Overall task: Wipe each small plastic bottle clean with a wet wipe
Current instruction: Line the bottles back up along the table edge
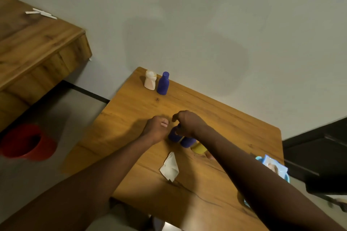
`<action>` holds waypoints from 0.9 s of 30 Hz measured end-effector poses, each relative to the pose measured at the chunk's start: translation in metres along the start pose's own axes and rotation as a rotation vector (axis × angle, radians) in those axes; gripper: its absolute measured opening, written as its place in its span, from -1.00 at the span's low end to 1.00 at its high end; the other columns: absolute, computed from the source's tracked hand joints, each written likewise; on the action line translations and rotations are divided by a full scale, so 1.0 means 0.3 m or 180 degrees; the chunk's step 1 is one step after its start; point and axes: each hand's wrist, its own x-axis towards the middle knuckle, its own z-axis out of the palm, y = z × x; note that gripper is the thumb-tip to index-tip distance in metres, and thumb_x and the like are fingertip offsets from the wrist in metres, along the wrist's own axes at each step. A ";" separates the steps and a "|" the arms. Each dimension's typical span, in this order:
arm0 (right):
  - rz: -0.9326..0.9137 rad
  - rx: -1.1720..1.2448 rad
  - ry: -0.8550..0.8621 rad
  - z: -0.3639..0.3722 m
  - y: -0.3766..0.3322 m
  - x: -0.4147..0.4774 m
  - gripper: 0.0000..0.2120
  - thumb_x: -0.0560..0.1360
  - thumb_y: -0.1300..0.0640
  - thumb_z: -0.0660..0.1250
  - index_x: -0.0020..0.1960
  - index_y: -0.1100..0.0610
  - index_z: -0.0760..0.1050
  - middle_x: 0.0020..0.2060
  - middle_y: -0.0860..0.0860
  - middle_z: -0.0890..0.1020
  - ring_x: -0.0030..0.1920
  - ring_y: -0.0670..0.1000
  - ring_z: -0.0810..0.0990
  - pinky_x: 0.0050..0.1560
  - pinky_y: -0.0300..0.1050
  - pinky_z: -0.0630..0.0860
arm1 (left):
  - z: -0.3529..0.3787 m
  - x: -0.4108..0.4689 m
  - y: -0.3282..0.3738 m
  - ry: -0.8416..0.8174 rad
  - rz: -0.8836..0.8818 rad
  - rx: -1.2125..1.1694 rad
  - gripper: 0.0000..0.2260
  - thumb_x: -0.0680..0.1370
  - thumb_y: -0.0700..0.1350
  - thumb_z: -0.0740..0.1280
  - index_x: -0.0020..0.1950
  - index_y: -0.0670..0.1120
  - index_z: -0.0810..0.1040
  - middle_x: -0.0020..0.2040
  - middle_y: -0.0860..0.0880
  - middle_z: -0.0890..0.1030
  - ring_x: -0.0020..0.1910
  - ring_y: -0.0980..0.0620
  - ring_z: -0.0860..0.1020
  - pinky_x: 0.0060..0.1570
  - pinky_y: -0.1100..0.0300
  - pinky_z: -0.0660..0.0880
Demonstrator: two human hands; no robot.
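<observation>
On the floor left of the desk (131, 110) stands a red bucket (28, 141). Its inside is dark and I see nothing in it. At the far left corner of the desk a white bottle (150, 80) and a blue bottle (163, 83) stand upright, just beside each other and well apart from the rest. I judge they are put there as the finished ones.

In the middle, the left hand (156, 129) is curled like a fist, just beside the other bottles; whether it pinches something I cannot tell. The right hand (187, 124) has its fingers curled down round the top of a second blue bottle (173, 135), it seems to lift it or to keep it upright. A third blue bottle (187, 142) and a yellow bottle (198, 148) wait just beside it in a row.

The wet wipe (170, 167) lies loose on the desk, nearer to me than the hands, and no hand holds it. At the right edge lies the pack of wipes (274, 167), partly behind the arm.
</observation>
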 end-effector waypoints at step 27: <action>0.0142 0.0734 0.0750 -0.237 0.171 0.200 -0.72 0.45 0.22 0.53 0.14 0.20 0.63 0.07 0.09 0.64 0.00 0.04 0.61 0.01 -0.09 0.62 | 0.003 0.273 0.176 0.0042 0.0084 -0.0180 -0.70 0.54 -0.28 0.39 0.26 -0.10 0.62 0.06 0.01 0.69 0.11 0.07 0.63 0.05 0.25 0.50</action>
